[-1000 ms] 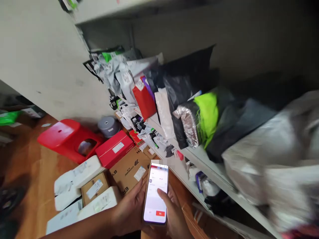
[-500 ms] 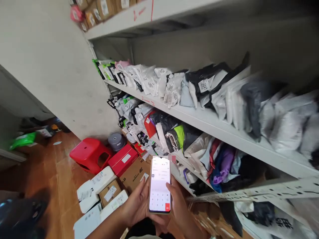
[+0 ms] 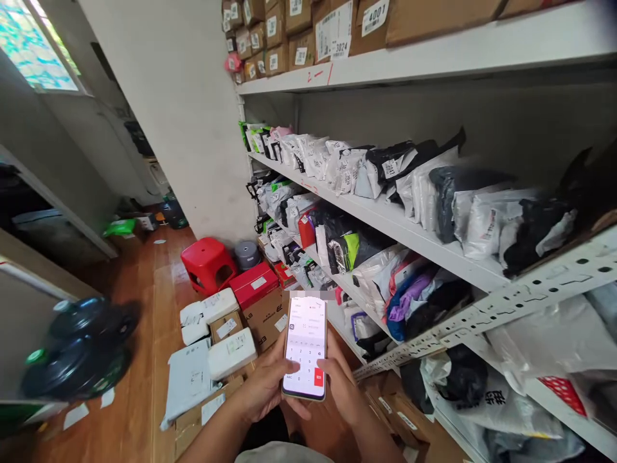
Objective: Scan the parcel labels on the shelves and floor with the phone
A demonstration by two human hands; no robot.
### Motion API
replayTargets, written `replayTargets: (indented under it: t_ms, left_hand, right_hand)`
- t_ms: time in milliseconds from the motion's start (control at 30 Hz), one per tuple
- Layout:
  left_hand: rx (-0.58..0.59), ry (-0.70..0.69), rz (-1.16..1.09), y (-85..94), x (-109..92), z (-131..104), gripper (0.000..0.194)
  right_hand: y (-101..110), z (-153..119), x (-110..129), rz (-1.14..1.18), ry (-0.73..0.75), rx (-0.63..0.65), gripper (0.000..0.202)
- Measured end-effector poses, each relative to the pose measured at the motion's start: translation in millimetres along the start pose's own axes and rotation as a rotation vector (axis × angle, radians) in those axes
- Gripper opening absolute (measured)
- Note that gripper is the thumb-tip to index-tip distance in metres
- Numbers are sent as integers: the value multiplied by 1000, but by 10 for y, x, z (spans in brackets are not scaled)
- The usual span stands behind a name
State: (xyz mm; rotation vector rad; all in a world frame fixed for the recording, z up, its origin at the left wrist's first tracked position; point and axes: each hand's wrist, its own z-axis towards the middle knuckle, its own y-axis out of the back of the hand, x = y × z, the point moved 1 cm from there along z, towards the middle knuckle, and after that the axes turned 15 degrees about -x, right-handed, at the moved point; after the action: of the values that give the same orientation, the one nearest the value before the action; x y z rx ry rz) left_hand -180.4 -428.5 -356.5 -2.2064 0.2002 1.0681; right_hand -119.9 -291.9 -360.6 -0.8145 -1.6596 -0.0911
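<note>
A smartphone [image 3: 304, 341] with a lit screen is held upright between both hands at the lower middle of the head view. Its screen shows a number keypad with a red key at the lower right. My left hand [image 3: 267, 379] wraps the phone's left side, its thumb over the left keys. Around the right edge closes my right hand [image 3: 337, 379], its thumb near the red key. Fingers behind the phone are mostly hidden.
Metal shelves [image 3: 385, 212] full of labelled plastic parcels rise on the right, with cardboard boxes [image 3: 301, 51] on top. Left of me, a red stool [image 3: 207, 260], white packages [image 3: 234, 354] and a red box [image 3: 255, 283] stand on the wooden floor. Large water bottles [image 3: 87, 347] stand farther left.
The view has shifted, showing more of the upper shelf and the window. My left thumb has moved onto the keypad, and my right thumb is lower, near the red key.
</note>
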Motion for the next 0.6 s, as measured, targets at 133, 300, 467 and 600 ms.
replayTargets:
  t_ms: [133,300,467,600]
  left_hand:
    - [-153,-64,54,24,101,-287,105]
    - [-28,-53,-93,280,133,-559,114]
    - [53,-44,-126,640,135,-809,126]
    - [-44,-33,-134,1013,117,-1063,129]
  right_hand:
    - [-34,-206,-98,-114,-50,121,55]
    - [-211,-377,-168,-93,-86,206,59]
    - [-489,-478,-305,-95,-58,251,55]
    - [-875,-598,-522,-130,-99,308,52]
